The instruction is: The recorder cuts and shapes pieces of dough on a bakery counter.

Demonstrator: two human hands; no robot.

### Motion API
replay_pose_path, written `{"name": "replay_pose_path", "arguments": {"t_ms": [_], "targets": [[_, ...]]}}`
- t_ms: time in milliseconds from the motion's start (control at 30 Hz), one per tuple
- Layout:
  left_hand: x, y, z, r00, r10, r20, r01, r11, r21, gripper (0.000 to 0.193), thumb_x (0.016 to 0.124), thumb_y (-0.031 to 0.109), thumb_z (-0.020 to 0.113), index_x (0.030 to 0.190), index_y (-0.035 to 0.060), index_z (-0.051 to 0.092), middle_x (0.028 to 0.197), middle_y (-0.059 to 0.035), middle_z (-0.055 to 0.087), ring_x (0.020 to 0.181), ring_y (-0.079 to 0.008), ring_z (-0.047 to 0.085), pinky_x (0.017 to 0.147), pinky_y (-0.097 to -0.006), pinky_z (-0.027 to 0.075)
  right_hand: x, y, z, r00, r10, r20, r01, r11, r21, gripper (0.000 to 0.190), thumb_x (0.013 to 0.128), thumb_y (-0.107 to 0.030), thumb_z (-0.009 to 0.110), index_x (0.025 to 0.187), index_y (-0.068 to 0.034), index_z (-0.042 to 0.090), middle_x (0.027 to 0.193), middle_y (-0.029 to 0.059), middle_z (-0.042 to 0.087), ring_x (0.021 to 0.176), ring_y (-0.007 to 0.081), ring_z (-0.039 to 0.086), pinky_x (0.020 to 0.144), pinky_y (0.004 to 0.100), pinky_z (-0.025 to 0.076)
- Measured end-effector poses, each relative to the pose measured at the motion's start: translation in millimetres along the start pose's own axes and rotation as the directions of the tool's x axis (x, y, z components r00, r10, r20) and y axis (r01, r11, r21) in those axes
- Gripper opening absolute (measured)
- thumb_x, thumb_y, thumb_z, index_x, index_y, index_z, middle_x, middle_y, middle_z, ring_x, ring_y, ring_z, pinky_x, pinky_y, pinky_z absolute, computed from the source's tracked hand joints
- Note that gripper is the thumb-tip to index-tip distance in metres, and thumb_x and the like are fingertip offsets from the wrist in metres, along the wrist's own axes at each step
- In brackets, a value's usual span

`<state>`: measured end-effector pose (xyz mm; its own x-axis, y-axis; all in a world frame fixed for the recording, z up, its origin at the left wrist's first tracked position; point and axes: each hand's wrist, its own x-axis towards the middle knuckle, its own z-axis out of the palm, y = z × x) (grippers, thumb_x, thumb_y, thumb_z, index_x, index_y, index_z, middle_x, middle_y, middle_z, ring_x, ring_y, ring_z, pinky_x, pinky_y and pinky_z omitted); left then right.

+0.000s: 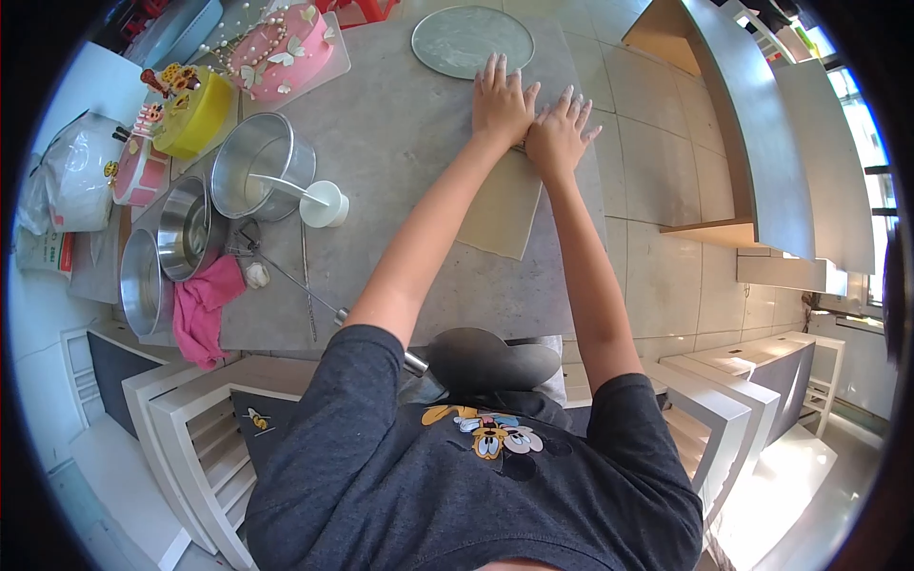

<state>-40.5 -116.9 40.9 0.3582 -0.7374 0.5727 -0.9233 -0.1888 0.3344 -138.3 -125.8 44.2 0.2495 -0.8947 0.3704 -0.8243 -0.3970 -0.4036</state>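
Note:
My left hand (503,107) lies flat, palm down, with its fingers pointing away from me. Beside it and touching it at the thumb is my right hand (559,137), also palm down with the fingers spread. Whitish residue coats the fingertips of both. A flat, pale beige sheet (500,203), apparently rolled dough, stretches from under the hands towards me on the grey table (385,107). Between the wrists shows a small dark edge of something; the hands cover the rest of it. Just past my left fingertips lies a round grey-green board (471,39) with whitish smears.
At left stand a pink cake (282,53) with butterflies, a yellow cake (193,114), metal pots (300,153) and bowls (186,228). A white plastic tool (325,205), a pink cloth (207,310), a thin rod (308,285) and a long-handled whisk (296,282) lie nearer me.

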Motion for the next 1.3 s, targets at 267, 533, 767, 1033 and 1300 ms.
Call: {"name": "replay_pose_path", "arguments": {"t_ms": [267,533,767,1033,1300], "targets": [[-53,-3,-35,0.959,0.256,0.121,-0.239,0.961,-0.139,0.045,0.092,0.028,0.038,0.125,-0.0016,0.047,0.138,-0.0166,0.038,0.133,-0.0283,0.027,0.107,-0.0461,0.022,-9,4,1,0.995,0.085,-0.049,-0.077,0.987,0.141,0.053,0.092,-0.026,0.039,0.138,-0.003,0.029,0.143,0.0175,0.03,0.138,0.0286,0.017,0.108,0.0541,0.005],[-44,-10,-21,0.933,0.212,0.29,-0.203,0.977,-0.063,0.05,0.093,0.029,0.033,0.133,-0.0009,0.038,0.142,-0.0127,0.033,0.134,-0.0206,0.027,0.109,-0.0463,0.018,-21,7,1,0.981,-0.182,-0.072,0.185,0.982,0.028,0.054,0.09,-0.024,0.041,0.14,-0.006,0.027,0.144,0.0176,0.029,0.138,0.0273,0.017,0.109,0.0537,0.005],[29,-6,23,0.985,0.155,0.071,-0.157,0.987,0.017,0.053,0.092,0.029,0.034,0.139,0.0052,0.029,0.146,-0.0123,0.026,0.138,-0.0233,0.017,0.11,-0.0494,0.01,63,14,28,0.982,-0.095,-0.165,0.114,0.988,0.108,0.057,0.088,-0.028,0.042,0.139,-0.006,0.028,0.142,0.0204,0.031,0.137,0.0337,0.017,0.108,0.0546,0.009],[-32,-11,-11,0.965,0.14,0.222,-0.137,0.99,-0.029,0.054,0.092,0.032,0.034,0.139,0.0061,0.03,0.148,-0.013,0.022,0.139,-0.0218,0.013,0.111,-0.0487,0.007,2,14,13,0.978,-0.193,-0.078,0.197,0.98,0.034,0.054,0.089,-0.029,0.042,0.138,-0.008,0.031,0.14,0.0205,0.034,0.135,0.0343,0.022,0.107,0.0552,0.01],[49,-19,42,0.997,0.072,-0.008,-0.072,0.997,-0.015,0.059,0.092,0.039,0.034,0.137,0.0008,0.033,0.147,-0.017,0.02,0.139,-0.0282,0.008,0.11,-0.0528,0.002,90,15,56,0.985,-0.098,-0.145,0.104,0.994,0.034,0.058,0.09,-0.033,0.042,0.137,-0.002,0.032,0.139,0.0224,0.034,0.135,0.0348,0.02,0.107,0.0573,0.009]]}}
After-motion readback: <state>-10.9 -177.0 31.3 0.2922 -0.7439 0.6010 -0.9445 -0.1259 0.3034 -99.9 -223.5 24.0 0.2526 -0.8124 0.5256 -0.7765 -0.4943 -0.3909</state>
